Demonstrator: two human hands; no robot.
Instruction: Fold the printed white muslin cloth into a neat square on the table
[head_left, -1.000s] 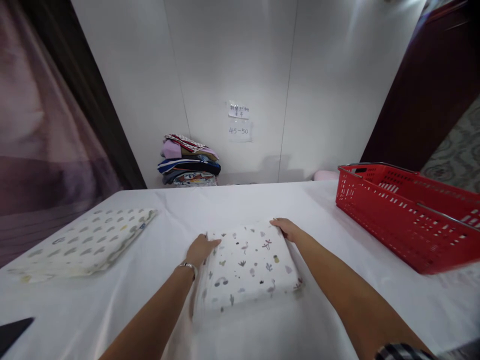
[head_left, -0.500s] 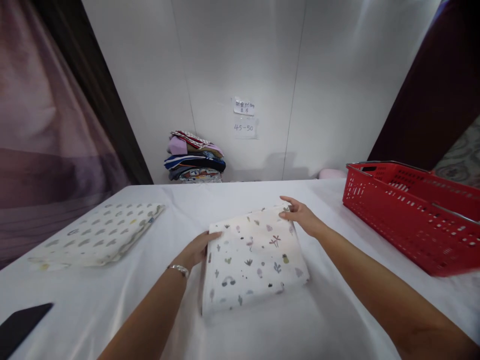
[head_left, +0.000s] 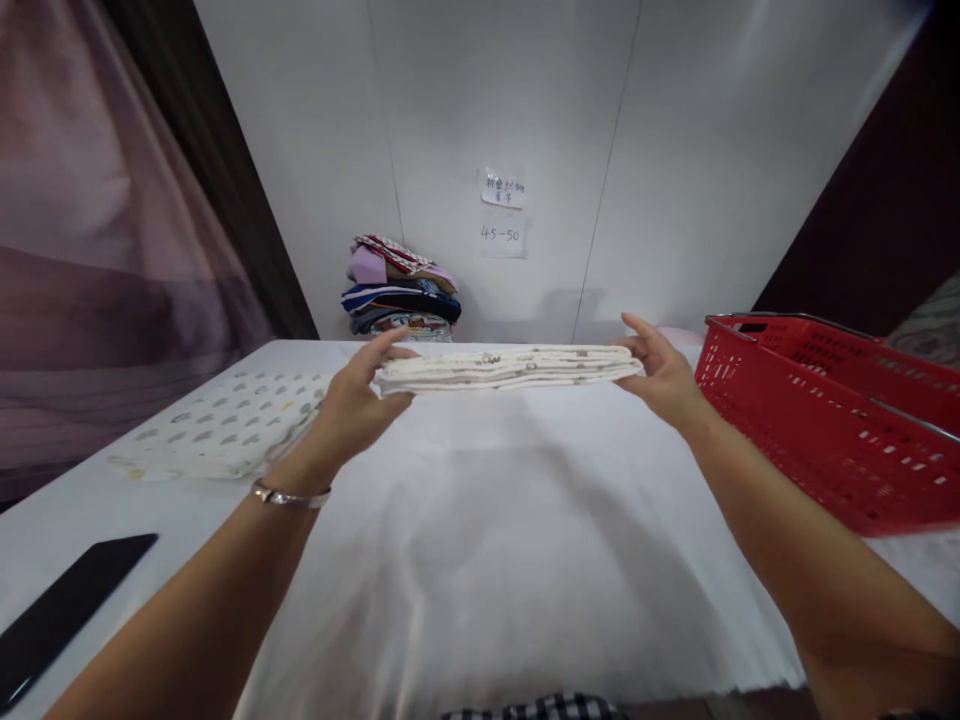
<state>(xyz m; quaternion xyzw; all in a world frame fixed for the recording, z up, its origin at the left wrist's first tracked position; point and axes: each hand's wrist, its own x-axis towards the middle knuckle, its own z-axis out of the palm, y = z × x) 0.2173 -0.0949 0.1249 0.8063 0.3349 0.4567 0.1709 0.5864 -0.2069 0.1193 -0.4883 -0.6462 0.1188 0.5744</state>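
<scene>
A folded white cloth (head_left: 510, 368) with a small print is held up level above the table, its layered edge turned toward me. My left hand (head_left: 360, 395), with a bracelet at the wrist, is closed on its left end, thumb below and fingers above. At the right end, my right hand (head_left: 661, 375) pinches the cloth between thumb and fingers. Another folded white cloth (head_left: 232, 425), printed with grey cloud-like shapes, lies on the table to the left, partly behind my left hand.
A red plastic basket (head_left: 810, 430) with metal handles stands on the right. A black flat phone-like object (head_left: 75, 620) lies at the near left of the white-covered table (head_left: 525, 560). Against the wall at the back is a stack of folded clothes (head_left: 401, 290).
The printed cloth has been lifted off the table and tilted, so its edge faces me instead of its top. Both hands have risen with it. The view has shifted slightly.
</scene>
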